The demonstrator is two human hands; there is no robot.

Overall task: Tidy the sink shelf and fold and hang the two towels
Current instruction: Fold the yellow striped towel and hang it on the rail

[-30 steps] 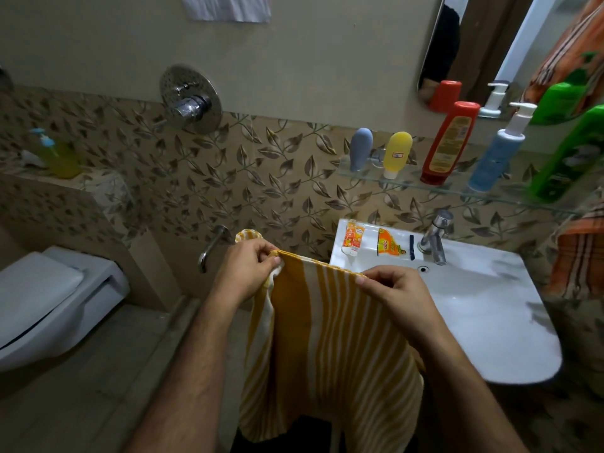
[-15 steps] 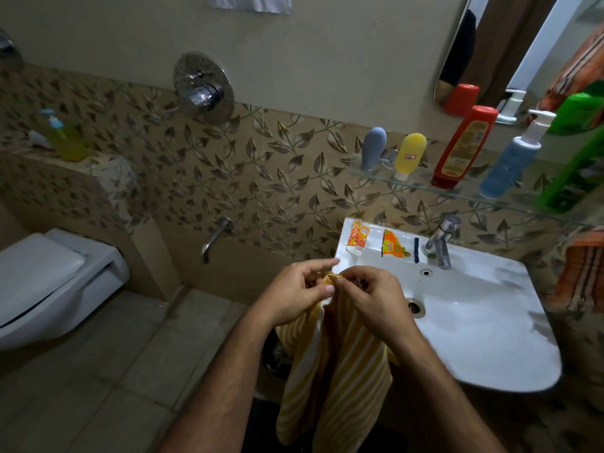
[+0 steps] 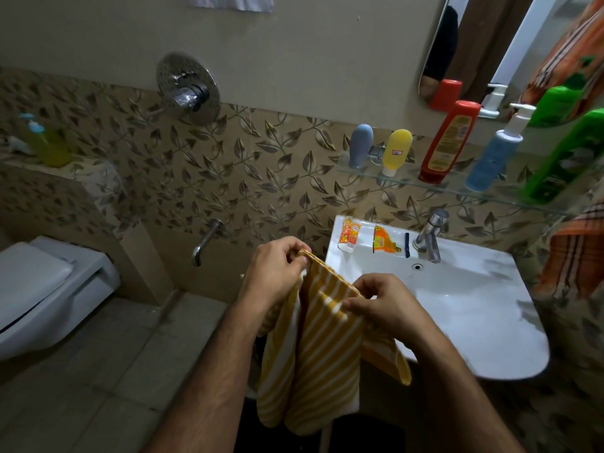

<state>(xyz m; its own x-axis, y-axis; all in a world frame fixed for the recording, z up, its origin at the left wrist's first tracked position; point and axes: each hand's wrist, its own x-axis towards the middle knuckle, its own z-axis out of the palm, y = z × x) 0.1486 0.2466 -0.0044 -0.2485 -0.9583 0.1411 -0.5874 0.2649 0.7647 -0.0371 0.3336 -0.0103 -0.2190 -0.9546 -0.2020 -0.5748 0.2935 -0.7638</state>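
Pinching the top edge of the yellow striped towel [image 3: 320, 348], left hand [image 3: 274, 276] and right hand [image 3: 379, 302] are mid-fold; next, probably, corners meet squarely.

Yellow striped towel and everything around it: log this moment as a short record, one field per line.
towel: yellow striped towel, folded lengthwise, hanging down in front of the sink
left hand: left hand pinches the top edge
right hand: right hand pinches the top edge nearer the sink
shelf: glass shelf holds five bottles, standing
sink rim: two sachets lying beside the tap
second towel: orange checked towel hanging at the right edge
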